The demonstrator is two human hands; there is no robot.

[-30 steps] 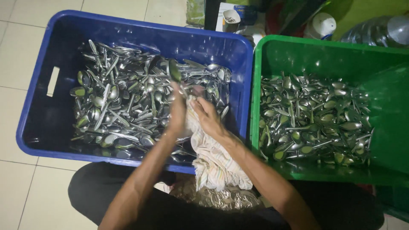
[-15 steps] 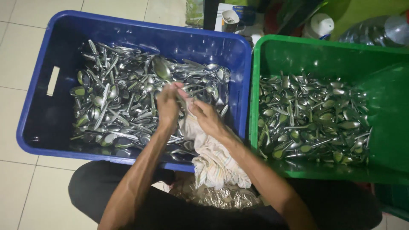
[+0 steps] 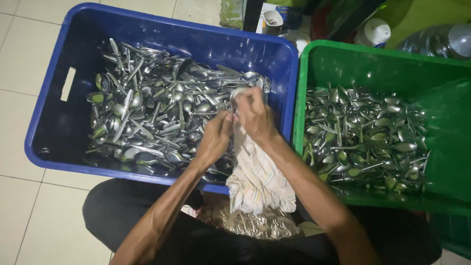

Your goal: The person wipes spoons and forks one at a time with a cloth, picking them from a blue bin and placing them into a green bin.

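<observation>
Spoons fill both crates: a heap of wet-looking metal cutlery lies in the blue crate [image 3: 54, 132], and a second heap of spoons [image 3: 363, 137] in the green crate [image 3: 441, 162] just beside it. Above the blue crate's right end a single spoon [image 3: 239, 93] is held wrapped in a striped cloth [image 3: 257, 179], which hangs down over the crate's near rim toward the lap. The right hand [image 3: 252, 115] is closed around the cloth-covered spoon, only the bowl's edge showing above the fingers; the left hand [image 3: 216, 137] is pinched shut on the cloth and what seems to be the handle (the handle itself is hidden, so this cannot be told for certain).

A slip is judged the likeliest mishap: a smooth, damp spoon gripped through loose fabric could slide out and drop back among the pile of spoons in the blue crate [image 3: 157, 113]. The trailing cloth could also be caught on the crate rim.

Both crates are set on a pale tiled floor [image 3: 19, 68]. Behind them, a white cup [image 3: 272, 18], a white-capped container [image 3: 373, 33] and a clear plastic bottle [image 3: 436, 41] are seen against dim clutter.
</observation>
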